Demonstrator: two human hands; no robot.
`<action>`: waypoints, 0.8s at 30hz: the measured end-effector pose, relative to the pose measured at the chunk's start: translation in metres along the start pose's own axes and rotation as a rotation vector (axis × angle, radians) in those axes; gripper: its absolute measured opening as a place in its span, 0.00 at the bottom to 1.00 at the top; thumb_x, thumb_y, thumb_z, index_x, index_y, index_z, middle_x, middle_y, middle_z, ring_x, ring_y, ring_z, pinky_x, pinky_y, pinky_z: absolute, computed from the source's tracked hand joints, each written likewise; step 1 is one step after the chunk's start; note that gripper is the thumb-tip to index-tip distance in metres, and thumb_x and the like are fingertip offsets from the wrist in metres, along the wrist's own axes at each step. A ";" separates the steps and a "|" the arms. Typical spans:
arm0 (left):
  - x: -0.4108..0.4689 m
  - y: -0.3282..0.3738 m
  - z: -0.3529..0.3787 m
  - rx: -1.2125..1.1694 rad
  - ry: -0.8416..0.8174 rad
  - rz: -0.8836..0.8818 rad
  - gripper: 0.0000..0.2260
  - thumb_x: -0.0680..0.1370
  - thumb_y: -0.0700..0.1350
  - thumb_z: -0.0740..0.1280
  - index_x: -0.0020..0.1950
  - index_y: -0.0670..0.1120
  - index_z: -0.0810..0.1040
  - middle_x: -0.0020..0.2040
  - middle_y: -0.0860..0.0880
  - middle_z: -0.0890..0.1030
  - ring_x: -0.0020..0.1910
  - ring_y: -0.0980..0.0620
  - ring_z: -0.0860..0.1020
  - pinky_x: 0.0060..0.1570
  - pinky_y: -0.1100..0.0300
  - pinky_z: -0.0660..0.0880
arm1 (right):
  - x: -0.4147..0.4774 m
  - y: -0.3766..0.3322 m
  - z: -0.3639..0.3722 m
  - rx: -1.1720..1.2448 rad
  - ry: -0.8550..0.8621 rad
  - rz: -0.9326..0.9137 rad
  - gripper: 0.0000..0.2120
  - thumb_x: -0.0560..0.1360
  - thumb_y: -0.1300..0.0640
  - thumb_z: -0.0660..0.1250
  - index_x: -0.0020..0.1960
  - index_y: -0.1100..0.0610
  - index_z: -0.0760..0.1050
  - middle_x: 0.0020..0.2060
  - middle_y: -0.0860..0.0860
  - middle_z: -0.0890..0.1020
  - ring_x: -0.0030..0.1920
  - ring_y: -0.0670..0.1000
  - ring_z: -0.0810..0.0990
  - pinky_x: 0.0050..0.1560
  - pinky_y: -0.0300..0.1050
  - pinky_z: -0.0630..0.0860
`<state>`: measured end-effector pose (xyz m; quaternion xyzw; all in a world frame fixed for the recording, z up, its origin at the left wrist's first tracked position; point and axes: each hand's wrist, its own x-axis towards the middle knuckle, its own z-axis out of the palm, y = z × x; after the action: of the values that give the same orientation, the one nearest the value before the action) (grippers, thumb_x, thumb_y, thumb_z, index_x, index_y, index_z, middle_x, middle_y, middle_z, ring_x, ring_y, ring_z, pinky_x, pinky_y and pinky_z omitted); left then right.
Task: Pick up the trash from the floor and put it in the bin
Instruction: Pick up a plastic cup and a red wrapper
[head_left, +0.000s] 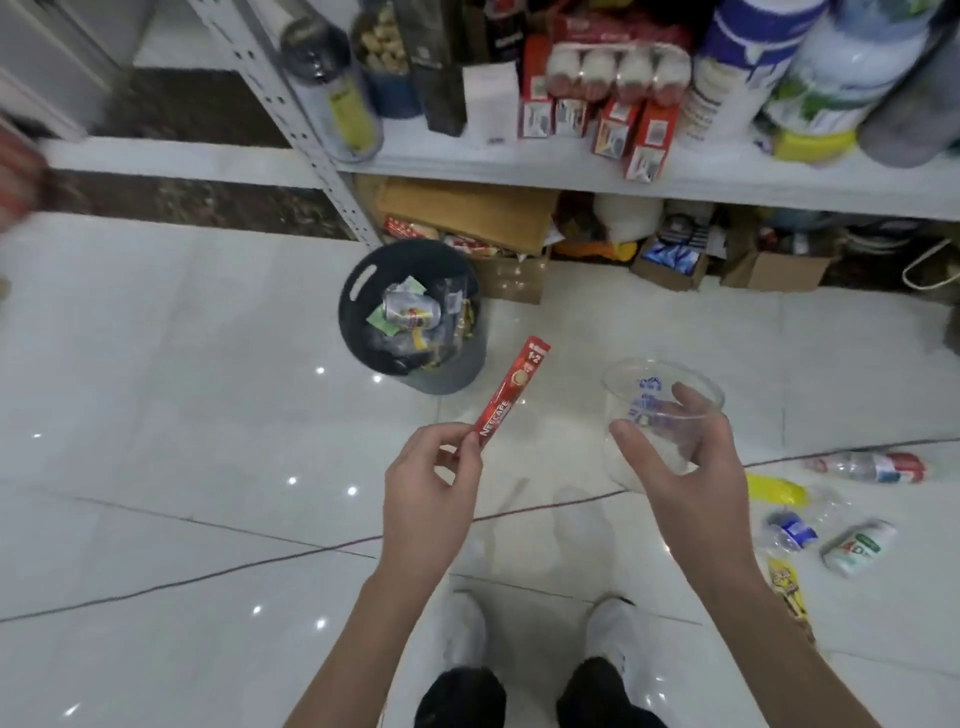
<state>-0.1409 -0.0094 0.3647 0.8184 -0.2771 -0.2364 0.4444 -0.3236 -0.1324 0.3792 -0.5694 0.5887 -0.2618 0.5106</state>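
Left hand (434, 483) pinches a red sachet (511, 395); right hand (685, 457) grips a clear cup (649, 395); bin (410, 312) at 11 o'clock.

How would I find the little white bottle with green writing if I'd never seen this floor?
Start at the white tiled floor and look right of the person's white shoes, where trash lies scattered. The small white plastic bottle with green lettering lies on its side there, at the cluster's near right edge. Its neighbours are clear crushed bottles and yellow wrappers; it alone is solid white.
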 end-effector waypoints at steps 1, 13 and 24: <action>0.007 0.003 -0.011 -0.016 0.022 -0.031 0.08 0.79 0.45 0.69 0.46 0.60 0.79 0.45 0.63 0.82 0.43 0.59 0.80 0.37 0.73 0.71 | 0.003 -0.012 0.009 0.013 -0.018 0.002 0.28 0.65 0.33 0.74 0.62 0.38 0.74 0.55 0.24 0.78 0.57 0.26 0.75 0.50 0.20 0.69; 0.176 -0.089 -0.075 0.046 0.064 -0.334 0.03 0.79 0.47 0.68 0.48 0.51 0.82 0.41 0.60 0.81 0.41 0.70 0.77 0.36 0.77 0.69 | 0.048 -0.041 0.181 0.024 -0.094 0.163 0.23 0.63 0.30 0.75 0.51 0.40 0.77 0.63 0.24 0.74 0.63 0.29 0.73 0.53 0.27 0.71; 0.261 -0.135 -0.105 0.235 -0.100 -0.323 0.14 0.80 0.53 0.66 0.63 0.50 0.75 0.58 0.53 0.76 0.46 0.54 0.81 0.42 0.68 0.70 | 0.105 -0.028 0.293 -0.045 0.056 0.305 0.28 0.69 0.39 0.79 0.62 0.41 0.69 0.53 0.37 0.79 0.50 0.30 0.77 0.42 0.24 0.70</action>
<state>0.1499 -0.0595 0.2640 0.8858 -0.1897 -0.3109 0.2877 -0.0311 -0.1567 0.2727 -0.4770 0.6882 -0.1837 0.5149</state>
